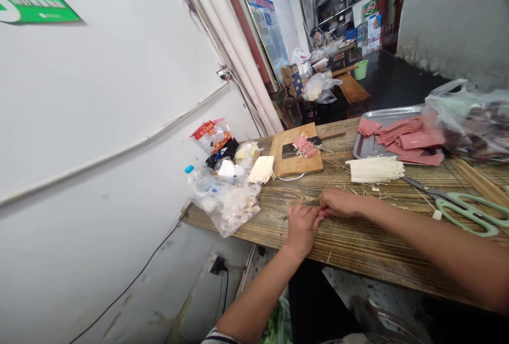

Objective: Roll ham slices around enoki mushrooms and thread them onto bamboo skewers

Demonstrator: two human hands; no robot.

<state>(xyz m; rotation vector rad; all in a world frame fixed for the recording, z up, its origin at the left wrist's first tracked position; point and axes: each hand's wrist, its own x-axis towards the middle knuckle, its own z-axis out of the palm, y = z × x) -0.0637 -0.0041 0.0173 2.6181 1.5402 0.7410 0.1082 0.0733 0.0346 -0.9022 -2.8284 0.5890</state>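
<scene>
Over the wooden table, my left hand and my right hand meet with their fingers closed together. Whatever they pinch is mostly hidden; only a hint of pink shows at the fingertips. Beyond my right hand lies a bundle of white enoki mushrooms. Pink meat slices rest on a metal tray farther back. A cutting board carries a dark blade and several pink rolls with enoki ends sticking out. Left of the board sits another enoki bundle.
Green-handled scissors lie right of my right hand, near loose enoki strands. A plastic bag of pale mushrooms stands at the table's left end, by the white wall. Another plastic bag fills the back right. A person sits far back.
</scene>
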